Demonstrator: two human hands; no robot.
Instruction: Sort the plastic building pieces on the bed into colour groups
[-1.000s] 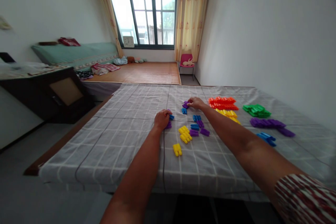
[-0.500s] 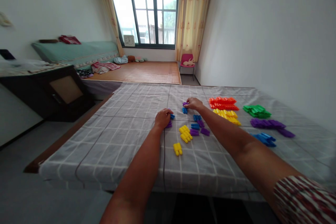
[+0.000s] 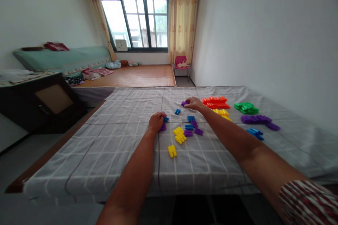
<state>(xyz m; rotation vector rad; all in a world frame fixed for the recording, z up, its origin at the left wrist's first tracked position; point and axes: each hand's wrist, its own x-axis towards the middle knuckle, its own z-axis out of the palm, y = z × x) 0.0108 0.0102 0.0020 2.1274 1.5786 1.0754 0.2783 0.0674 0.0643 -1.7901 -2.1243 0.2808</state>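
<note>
My right hand pinches a small purple plastic block just above the cloth. A lone blue block lies to the left and nearer me. My left hand is curled over a small group, its fingertips on a blue block; a purple block shows under the hand, and the rest is covered by the fingers. Between my forearms lie blue blocks, purple blocks, a cluster of yellow blocks and a separate yellow piece with two prongs.
Sorted rows lie at the right: orange, yellow partly behind my forearm, green, purple and blue. A grey checked cloth covers the table. Beyond stand a mat-topped bed and a pink chair.
The view has turned slightly right. My right hand has moved right across the cloth with the purple block, away from the lone blue one. My left hand stays at its group.
</note>
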